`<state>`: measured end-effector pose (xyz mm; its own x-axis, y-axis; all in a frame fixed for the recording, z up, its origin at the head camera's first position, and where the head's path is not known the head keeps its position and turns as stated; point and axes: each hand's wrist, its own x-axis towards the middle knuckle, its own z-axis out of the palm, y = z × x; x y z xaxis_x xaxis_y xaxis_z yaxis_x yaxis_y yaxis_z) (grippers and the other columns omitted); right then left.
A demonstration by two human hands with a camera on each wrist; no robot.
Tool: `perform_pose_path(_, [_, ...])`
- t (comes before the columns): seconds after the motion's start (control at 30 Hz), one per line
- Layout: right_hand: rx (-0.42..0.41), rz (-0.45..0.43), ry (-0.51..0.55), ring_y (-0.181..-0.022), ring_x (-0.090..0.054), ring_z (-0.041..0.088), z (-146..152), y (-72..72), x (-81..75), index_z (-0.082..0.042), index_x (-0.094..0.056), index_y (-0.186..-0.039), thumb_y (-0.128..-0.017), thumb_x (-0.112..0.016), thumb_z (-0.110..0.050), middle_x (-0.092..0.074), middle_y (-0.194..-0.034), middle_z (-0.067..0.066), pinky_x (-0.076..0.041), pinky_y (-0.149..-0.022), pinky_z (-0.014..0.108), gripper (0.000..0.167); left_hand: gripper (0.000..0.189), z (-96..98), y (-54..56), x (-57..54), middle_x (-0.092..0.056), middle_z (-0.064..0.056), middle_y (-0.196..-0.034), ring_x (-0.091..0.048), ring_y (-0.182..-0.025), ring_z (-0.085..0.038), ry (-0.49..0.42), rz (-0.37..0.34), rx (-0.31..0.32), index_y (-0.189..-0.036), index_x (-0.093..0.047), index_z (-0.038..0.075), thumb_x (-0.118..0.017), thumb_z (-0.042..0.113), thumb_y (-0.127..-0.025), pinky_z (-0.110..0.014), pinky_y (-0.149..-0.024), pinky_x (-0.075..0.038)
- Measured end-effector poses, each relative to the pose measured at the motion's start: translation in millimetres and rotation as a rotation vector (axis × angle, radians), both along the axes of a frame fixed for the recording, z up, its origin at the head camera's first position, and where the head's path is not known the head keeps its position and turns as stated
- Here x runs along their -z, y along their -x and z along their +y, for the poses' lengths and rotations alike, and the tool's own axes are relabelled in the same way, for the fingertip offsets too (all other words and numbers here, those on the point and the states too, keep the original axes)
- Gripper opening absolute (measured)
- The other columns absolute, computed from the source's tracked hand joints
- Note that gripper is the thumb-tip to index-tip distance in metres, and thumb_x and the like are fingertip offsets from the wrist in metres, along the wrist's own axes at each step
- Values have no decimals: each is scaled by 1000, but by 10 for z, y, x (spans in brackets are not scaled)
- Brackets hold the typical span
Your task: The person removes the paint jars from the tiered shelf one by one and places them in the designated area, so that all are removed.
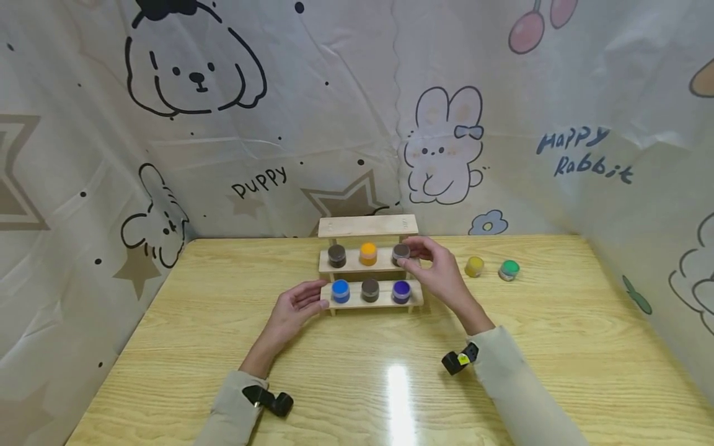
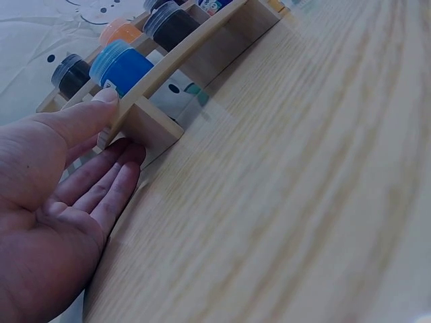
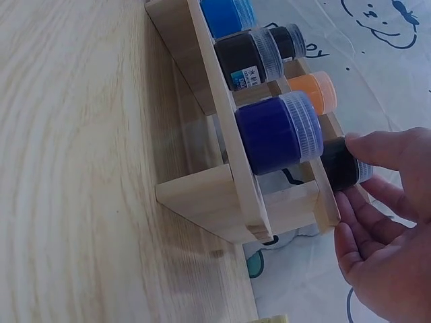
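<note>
Rack (image 1: 368, 225): pale wood, three stepped shelves; it stands on the table (image 1: 346, 384) toward the back edge, just in front of the cloth (image 1: 346, 93).
Left hand (image 1: 290, 314): grips the rack by the left end of its lowest shelf (image 1: 356, 300), thumb at the top edge beside the blue jar (image 1: 341, 292), other fingers reaching under, near the leg.
Right hand (image 1: 442, 275): pinches the black jar (image 1: 400, 254) between thumb and fingers, at the right end of the middle shelf (image 1: 352, 263).
Middle row: from the left, the left black jar (image 1: 337, 256), the orange jar (image 1: 368, 254), then the black jar in the right hand.
Lowest row: the blue jar, the lower black jar (image 1: 370, 290) and the purple jar (image 1: 401, 292), upright and spaced apart.
Off the rack: the yellow jar (image 1: 474, 267) and the green jar (image 1: 509, 270), on the table to the right of the right hand, near each other without touching.
Jar print: the lower black jar bears a white-and-blue label (image 3: 245, 77) in the right wrist view, its characters too small to read surely; part of a coloured label shows on the purple jar in the left wrist view.
Cloth writing: "PUPPY" below the dog drawing (image 1: 195, 77); "Happy Rabbit" in blue, right of the rabbit drawing (image 1: 443, 145).
Wrists: pale sleeves (image 1: 519, 384), each with a black camera (image 1: 269, 401).
</note>
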<state>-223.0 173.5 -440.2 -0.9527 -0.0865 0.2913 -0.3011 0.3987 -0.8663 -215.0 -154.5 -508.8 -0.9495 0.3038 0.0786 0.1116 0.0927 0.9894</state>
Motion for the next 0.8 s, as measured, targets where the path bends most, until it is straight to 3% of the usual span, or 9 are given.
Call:
perform_pose_path(0.57, [29, 9, -9, -112, -62, 28, 172, -196, -81, -1, -64, -128, -94, -77, -12, -67, -121, 14, -50, -103, 52, 38, 46, -1, 2, 11, -60, -22, -140, -57, -129, -36, 6, -1, -5, -138, -60, -3, -74, 5, -95, -25, -100, -51])
perform_pose_path(0.8, [59, 15, -25, -113, -62, 27, 304, -288, -93, -1, -64, -127, -95, -77, -16, -67, -120, 14, -52, -101, 41, 38, 46, -6, -1, 5, -60, -22, -140, -57, -129, -36, -4, -3, 5, -138, -60, -3, -74, 6, -95, -26, -101, -51])
